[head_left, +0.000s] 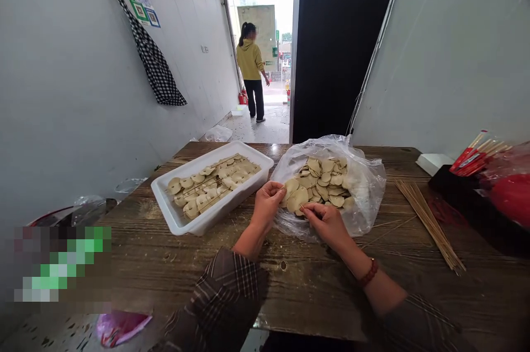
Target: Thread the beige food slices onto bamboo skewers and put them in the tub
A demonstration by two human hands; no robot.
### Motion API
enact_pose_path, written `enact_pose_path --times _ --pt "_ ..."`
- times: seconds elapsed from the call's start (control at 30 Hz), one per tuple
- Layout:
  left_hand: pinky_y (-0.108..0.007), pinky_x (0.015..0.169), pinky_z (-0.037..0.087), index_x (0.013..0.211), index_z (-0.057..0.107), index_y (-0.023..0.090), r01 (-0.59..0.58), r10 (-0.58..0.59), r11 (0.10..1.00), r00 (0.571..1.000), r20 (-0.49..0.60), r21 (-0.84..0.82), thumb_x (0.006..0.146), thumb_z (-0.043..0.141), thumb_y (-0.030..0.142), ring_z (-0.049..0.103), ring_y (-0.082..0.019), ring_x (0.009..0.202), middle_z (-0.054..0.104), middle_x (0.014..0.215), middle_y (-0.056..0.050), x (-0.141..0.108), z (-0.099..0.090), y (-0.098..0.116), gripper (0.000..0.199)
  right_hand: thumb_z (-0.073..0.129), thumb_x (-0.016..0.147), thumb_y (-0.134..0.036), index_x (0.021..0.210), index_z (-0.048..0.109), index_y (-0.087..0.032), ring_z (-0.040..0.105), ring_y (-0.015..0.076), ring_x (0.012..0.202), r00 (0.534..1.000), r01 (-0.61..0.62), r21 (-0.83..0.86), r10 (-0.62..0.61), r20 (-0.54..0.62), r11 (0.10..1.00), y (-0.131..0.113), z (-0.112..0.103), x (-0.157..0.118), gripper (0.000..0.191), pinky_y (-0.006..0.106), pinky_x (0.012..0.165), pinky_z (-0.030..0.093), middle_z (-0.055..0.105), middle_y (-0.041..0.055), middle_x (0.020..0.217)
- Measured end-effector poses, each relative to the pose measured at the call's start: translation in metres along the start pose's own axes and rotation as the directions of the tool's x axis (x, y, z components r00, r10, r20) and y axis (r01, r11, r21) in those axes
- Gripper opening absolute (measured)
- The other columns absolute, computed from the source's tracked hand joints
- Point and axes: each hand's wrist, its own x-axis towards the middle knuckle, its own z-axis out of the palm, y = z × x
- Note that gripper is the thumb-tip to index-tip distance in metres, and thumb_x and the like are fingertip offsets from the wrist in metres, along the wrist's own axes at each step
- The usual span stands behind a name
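Observation:
Between my two hands, at the front left edge of a clear plastic bag, are several thin round beige slices. My left hand pinches the left end of these slices. My right hand is closed, with a thin stick tip showing at its fingertips beside the slices. Many loose slices lie in the open bag. Left of my hands stands a white tray holding rows of slices threaded on thin sticks.
A bundle of thin sticks lies on the wooden table at the right, near a black box with red-wrapped sticks. Single sticks lie beside the bag. A person in yellow stands by the doorway.

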Motion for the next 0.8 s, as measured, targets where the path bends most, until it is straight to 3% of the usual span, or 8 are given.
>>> enact_pose_path --times 0.23,0.47,0.63,0.8 --pt "-0.018 0.054 0.037 0.074 0.061 0.015 0.033 -0.03 0.999 0.997 0.072 -0.034 0.06 0.082 0.035 0.049 -0.007 0.054 0.061 0.062 0.002 -0.0024 0.0018 -0.0037 0.032 0.053 0.089 -0.043 0.075 0.072 -0.016 0.053 0.0141 0.053 1.0 -0.005 0.04 0.006 -0.007 0.999 -0.0036 0.0006 0.0018 0.036 0.025 0.053 0.038 0.063 0.0014 0.058" --pt "-0.022 0.062 0.049 0.086 0.068 0.015 0.124 -0.112 0.978 0.991 0.077 -0.169 0.058 0.086 0.045 0.059 -0.011 0.07 0.066 0.081 0.0 -0.0018 0.0008 0.001 0.044 0.057 0.086 -0.045 0.078 0.074 -0.017 0.051 0.0139 0.05 0.998 -0.045 0.131 0.051 -0.047 0.99 -0.002 0.0025 0.0019 0.033 0.025 0.05 0.039 0.057 -0.0011 0.051" --pt "-0.022 0.066 0.049 0.082 0.067 0.013 0.228 -0.18 0.942 0.962 0.203 -0.247 0.053 0.091 0.037 0.061 -0.01 0.068 0.068 0.079 -0.001 -0.0039 0.0047 0.0013 0.045 0.059 0.086 -0.046 0.082 0.075 -0.016 0.05 0.013 0.051 0.997 -0.067 0.163 0.074 -0.036 0.984 -0.0032 -0.0017 0.0006 0.035 0.025 0.051 0.038 0.057 -0.0013 0.052" --pt "-0.021 0.062 0.049 0.08 0.064 0.013 0.239 -0.193 0.94 0.961 0.196 -0.245 0.052 0.092 0.032 0.061 -0.009 0.063 0.067 0.075 0.0 -0.004 0.0059 0.0008 0.044 0.06 0.085 -0.049 0.085 0.076 -0.014 0.046 0.0117 0.049 0.995 -0.089 0.178 0.097 -0.035 0.98 -0.0041 -0.0035 0.0003 0.038 0.024 0.049 0.035 0.056 -0.0015 0.052"
